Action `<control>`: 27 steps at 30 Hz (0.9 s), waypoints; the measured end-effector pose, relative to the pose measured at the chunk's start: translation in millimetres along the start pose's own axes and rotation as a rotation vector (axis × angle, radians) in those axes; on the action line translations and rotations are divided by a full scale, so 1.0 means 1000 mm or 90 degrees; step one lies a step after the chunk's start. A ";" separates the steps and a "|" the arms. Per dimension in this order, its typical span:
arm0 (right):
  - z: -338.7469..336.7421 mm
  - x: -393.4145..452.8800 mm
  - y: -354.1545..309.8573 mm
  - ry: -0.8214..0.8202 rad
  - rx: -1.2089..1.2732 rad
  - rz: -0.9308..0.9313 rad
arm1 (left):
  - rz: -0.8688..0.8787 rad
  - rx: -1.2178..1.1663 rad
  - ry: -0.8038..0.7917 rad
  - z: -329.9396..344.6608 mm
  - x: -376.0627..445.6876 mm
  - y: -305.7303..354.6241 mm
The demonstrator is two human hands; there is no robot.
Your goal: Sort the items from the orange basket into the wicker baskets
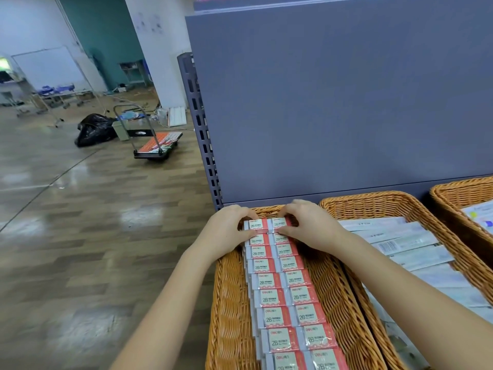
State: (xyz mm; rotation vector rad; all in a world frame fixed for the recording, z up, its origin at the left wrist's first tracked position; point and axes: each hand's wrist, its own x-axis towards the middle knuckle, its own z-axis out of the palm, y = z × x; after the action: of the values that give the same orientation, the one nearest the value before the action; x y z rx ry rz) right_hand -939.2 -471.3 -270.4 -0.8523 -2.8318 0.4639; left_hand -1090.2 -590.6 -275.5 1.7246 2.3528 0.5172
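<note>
A long wicker basket (pixel 229 311) on the shelf holds two neat columns of red-and-white 2B eraser packs (pixel 288 297). At the basket's far end my left hand (pixel 226 231) pinches the last pack of the left column (pixel 256 225), thumb in front and fingers behind. My right hand (pixel 309 225) pinches the last pack of the right column (pixel 281 223) the same way. The orange basket is out of view.
A second wicker basket (pixel 373 206) to the right holds long white packets, and a third (pixel 458 193) shows at the far right. A grey shelf back panel (pixel 346 102) rises right behind the baskets. On the floor to the left stand a trolley (pixel 157 145) and a black bag (pixel 93 129).
</note>
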 end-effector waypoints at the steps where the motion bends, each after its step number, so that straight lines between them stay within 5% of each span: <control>1: 0.000 0.000 0.000 0.000 0.002 0.000 | 0.003 0.001 -0.001 0.001 0.000 0.000; 27: 0.011 -0.006 -0.014 0.026 -0.040 0.069 | -0.013 0.044 0.008 0.013 0.002 0.009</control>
State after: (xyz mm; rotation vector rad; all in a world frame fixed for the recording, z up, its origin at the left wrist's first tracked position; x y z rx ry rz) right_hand -943.6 -488.2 -276.1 -1.0183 -2.7875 0.3683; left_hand -1078.9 -583.7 -284.1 1.7286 2.4218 0.4493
